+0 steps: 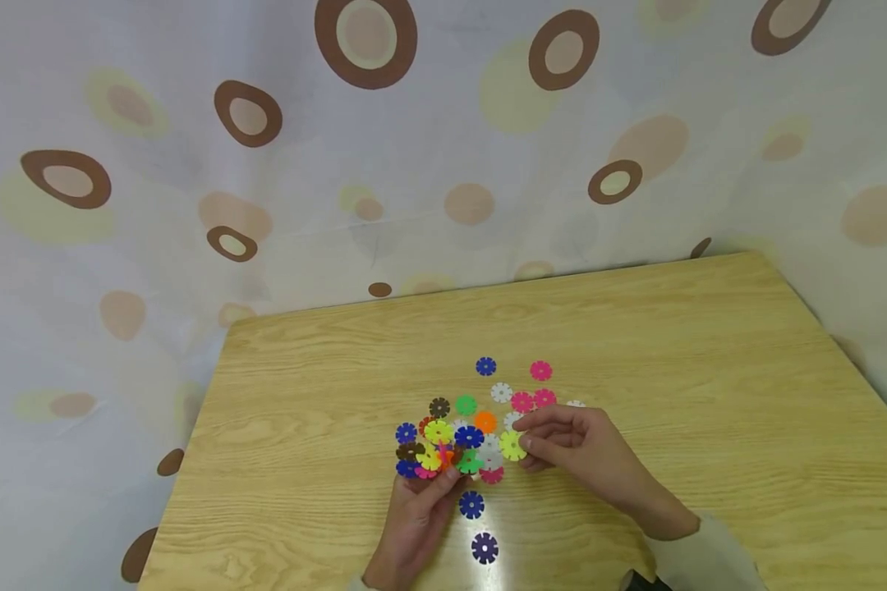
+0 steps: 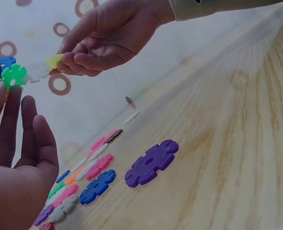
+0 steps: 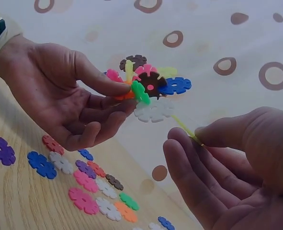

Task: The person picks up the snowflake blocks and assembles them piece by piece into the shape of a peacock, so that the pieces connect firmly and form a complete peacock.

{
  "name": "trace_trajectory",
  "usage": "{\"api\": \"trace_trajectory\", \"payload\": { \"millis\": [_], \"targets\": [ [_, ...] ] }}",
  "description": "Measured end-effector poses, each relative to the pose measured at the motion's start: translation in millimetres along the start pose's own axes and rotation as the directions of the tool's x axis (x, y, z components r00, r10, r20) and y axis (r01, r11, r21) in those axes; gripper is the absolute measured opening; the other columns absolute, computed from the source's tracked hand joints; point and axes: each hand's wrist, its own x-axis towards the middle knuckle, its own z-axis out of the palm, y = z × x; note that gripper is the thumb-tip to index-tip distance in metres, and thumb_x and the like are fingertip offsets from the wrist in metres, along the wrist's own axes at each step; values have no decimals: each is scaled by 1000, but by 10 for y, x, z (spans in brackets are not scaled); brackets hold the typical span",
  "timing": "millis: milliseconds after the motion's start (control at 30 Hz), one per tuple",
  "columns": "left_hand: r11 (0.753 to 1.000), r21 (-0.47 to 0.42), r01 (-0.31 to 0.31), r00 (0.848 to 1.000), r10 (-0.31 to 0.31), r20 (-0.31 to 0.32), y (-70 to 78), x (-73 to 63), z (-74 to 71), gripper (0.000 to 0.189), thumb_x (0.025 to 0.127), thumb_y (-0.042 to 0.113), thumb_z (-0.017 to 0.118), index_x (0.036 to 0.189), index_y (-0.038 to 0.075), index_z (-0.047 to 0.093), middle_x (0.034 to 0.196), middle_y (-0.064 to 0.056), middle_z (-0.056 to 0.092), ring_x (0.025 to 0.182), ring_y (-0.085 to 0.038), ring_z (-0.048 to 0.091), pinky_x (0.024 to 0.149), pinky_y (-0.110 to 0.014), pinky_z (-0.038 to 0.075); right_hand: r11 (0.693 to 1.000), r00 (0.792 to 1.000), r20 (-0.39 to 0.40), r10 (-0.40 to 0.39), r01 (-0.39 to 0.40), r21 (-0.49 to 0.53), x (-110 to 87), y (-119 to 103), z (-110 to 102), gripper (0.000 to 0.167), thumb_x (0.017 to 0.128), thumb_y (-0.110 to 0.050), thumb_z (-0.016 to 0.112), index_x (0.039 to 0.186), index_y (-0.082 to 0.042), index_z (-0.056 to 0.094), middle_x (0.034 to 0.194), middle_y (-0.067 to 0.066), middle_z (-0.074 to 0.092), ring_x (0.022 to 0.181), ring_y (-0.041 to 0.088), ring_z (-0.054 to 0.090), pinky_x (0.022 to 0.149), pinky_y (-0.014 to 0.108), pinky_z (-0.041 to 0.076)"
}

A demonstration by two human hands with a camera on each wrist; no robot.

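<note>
A cluster of interlocked plastic snowflake discs (image 1: 469, 437), in blue, yellow, brown, pink, orange, green and white, is held above the table by my left hand (image 1: 418, 515). The thumb and fingers pinch it near a green disc (image 3: 141, 92). My right hand (image 1: 599, 451) pinches a yellow snowflake disc (image 1: 512, 445) between thumb and fingers. Seen edge-on in the right wrist view, this yellow disc meets the rim of the cluster's white disc (image 3: 154, 110). How deep their slots engage, I cannot tell.
Loose snowflake discs lie on the wooden table (image 1: 303, 427) beneath and beyond the hands, among them a pink disc (image 1: 541, 371) and a blue disc (image 1: 485, 366). A purple disc (image 1: 484, 548) lies nearest the front. Behind the table hangs a patterned wall covering (image 1: 414, 148).
</note>
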Motion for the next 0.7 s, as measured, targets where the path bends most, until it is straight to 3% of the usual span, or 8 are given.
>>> {"api": "trace_trajectory", "payload": {
  "millis": [167,400,700],
  "targets": [
    [999,15,-29,999,29,29,-1,1,-4,51,107,-2,60,140,37,64,135,14,74,129,-6,69,115,-31,56,1000,1000,-7,-2,2,16,-5,-6,17,32,104,-7,73,127,14,67,111,17,81,91,19,83,83,38,69],
    [998,19,-54,998,54,21,0,4,-15,47,107,-2,60,137,33,66,135,12,75,126,-8,71,113,-30,58,999,1000,-12,2,-1,47,7,23,42,32,104,-7,73,125,15,66,105,7,82,91,20,83,83,38,70],
    [999,22,-30,1000,29,11,-2,-3,-3,47,106,-1,62,139,32,64,136,11,73,129,-7,69,115,-30,57,994,1000,-9,9,-8,111,33,52,97,33,103,-5,73,123,19,63,99,0,82,89,21,84,82,40,70]
  ]
}}
